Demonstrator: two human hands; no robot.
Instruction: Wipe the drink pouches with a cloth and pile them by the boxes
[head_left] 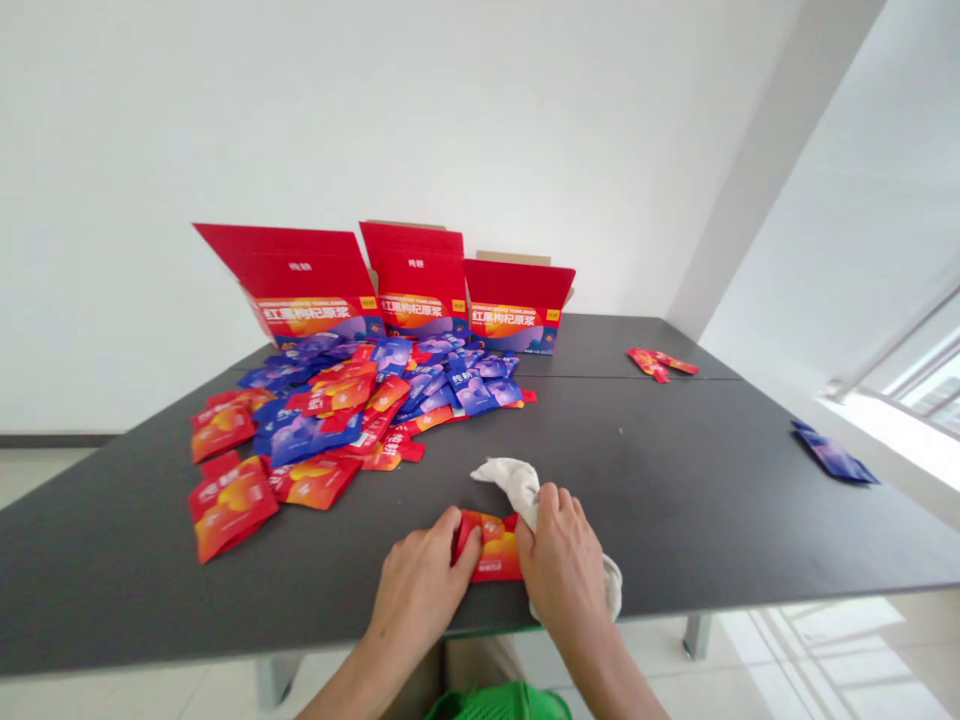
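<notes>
A red and orange pouch lies near the table's front edge, between my two hands. My left hand grips its left end, thumb on top. My right hand is closed around a crumpled white cloth, which sticks out above the fingers and again by the wrist. The right thumb touches the pouch's right end, and part of the pouch is hidden under this hand. To the left spreads a heap of similar pouches, some red, some blue with purple.
Three red printed cartons stand with flaps raised at the back: left, middle and right. A few red pouches lie at the back right of the dark table. Blue pouches lie by the right edge, near the wall.
</notes>
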